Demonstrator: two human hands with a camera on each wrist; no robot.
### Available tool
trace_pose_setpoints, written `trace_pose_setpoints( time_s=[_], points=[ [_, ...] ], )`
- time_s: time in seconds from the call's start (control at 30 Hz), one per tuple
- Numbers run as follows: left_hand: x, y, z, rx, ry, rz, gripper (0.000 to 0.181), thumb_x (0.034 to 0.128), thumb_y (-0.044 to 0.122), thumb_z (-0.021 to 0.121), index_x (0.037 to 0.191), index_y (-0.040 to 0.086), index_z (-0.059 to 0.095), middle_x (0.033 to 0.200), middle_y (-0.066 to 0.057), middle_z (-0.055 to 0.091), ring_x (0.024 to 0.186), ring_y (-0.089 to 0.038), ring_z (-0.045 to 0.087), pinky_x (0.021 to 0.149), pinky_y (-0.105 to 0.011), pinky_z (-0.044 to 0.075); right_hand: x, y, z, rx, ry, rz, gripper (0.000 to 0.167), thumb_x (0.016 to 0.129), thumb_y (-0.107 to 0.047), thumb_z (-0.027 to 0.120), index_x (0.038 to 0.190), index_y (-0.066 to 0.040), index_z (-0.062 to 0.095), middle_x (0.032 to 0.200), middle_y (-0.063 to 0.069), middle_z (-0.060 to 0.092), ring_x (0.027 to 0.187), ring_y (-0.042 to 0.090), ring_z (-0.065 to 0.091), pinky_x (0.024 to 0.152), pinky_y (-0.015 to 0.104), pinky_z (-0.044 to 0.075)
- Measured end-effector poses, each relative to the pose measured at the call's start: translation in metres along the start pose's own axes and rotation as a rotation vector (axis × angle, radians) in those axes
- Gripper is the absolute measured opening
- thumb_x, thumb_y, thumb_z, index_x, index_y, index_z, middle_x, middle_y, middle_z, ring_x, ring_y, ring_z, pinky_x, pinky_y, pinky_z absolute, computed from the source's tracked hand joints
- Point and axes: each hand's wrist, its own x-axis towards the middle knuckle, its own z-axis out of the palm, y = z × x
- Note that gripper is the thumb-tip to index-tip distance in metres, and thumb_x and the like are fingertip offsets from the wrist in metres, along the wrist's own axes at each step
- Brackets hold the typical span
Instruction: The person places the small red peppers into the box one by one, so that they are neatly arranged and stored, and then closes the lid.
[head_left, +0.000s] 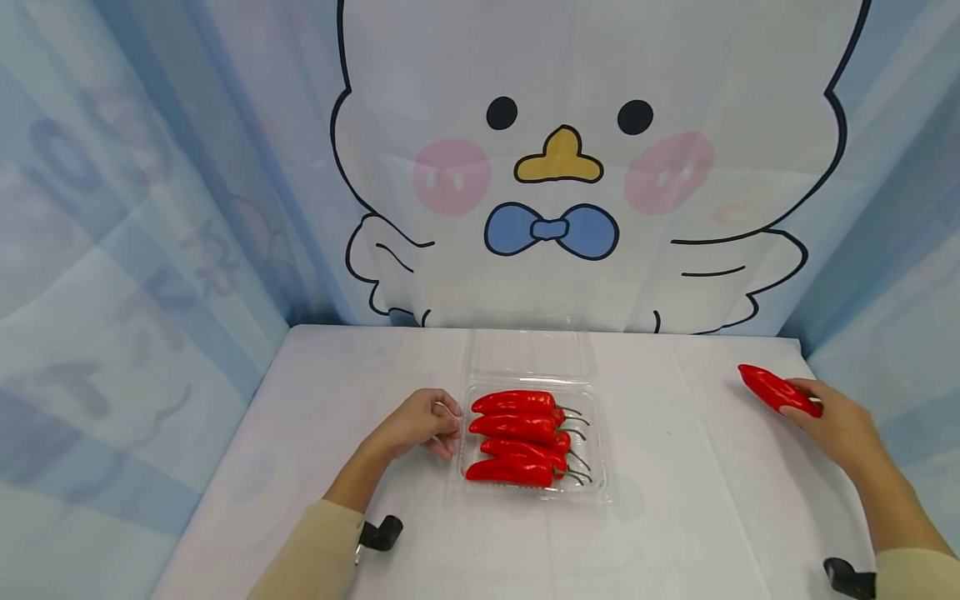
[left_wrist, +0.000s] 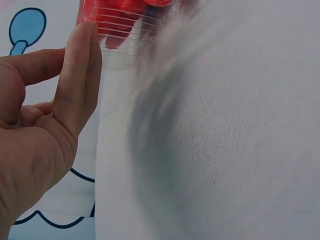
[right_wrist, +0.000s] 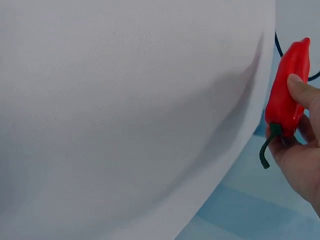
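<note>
A clear plastic clamshell box [head_left: 600, 417] lies with its lid back on the white table, holding several red chili peppers [head_left: 517, 428] in a stack, their green stems pointing right. Beside the box's left edge is my left hand [head_left: 426, 423], fingers loosely bent and nothing gripped. In the left wrist view that hand [left_wrist: 55, 95] has its fingertips at the box wall [left_wrist: 122, 25]; I cannot tell if they touch. Over the table's right side, my right hand [head_left: 840, 421] holds a red chili pepper [head_left: 772, 389] between thumb and fingers. The right wrist view shows its dark green stem [right_wrist: 265, 150] hanging down.
The transparent lid [head_left: 528, 354] extends toward the back edge of the table [head_left: 660, 500]. A curtain with a cartoon face [head_left: 555, 292] hangs right behind the table, and blue-white curtains [head_left: 150, 333] flank it. Black wrist camera mounts [head_left: 382, 533] stick out from both sleeves.
</note>
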Motion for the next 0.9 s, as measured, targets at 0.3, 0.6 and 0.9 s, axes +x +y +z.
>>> trace_pose_setpoints(
  time_s=[0.3,0.6,0.9],
  points=[
    [0.000,0.001,-0.001,0.006,0.004,-0.001,0.015,0.0982,0.000,0.061,0.111,-0.004,0.056,0.083,-0.013,0.070,0.060,-0.018,0.068,0.060,-0.035,0.065,-0.009,-0.041,-0.005,-0.015,0.032,-0.103,0.071,0.091,-0.016,0.078,0.147,0.006,0.041,0.130,0.041,0.045,0.108,0.058,0.043,0.066,0.059,0.063],
    [-0.002,0.003,-0.001,0.014,0.002,0.002,0.015,0.0982,0.001,0.062,0.112,-0.004,0.056,0.083,-0.013,0.070,0.060,-0.018,0.069,0.061,-0.035,0.065,-0.020,-0.081,-0.003,-0.022,0.071,-0.269,0.066,0.088,-0.014,0.081,0.144,0.002,0.050,0.131,0.035,0.052,0.105,0.052,0.051,0.070,0.062,0.063],
    [-0.003,0.003,0.000,0.018,0.004,0.000,0.016,0.0986,0.002,0.062,0.112,-0.004,0.056,0.084,-0.013,0.071,0.060,-0.018,0.068,0.061,-0.035,0.065,-0.032,-0.121,0.003,-0.015,0.031,-0.353,0.064,0.088,-0.012,0.081,0.144,-0.002,0.051,0.135,0.033,0.053,0.112,0.052,0.052,0.078,0.065,0.062]
  ],
)
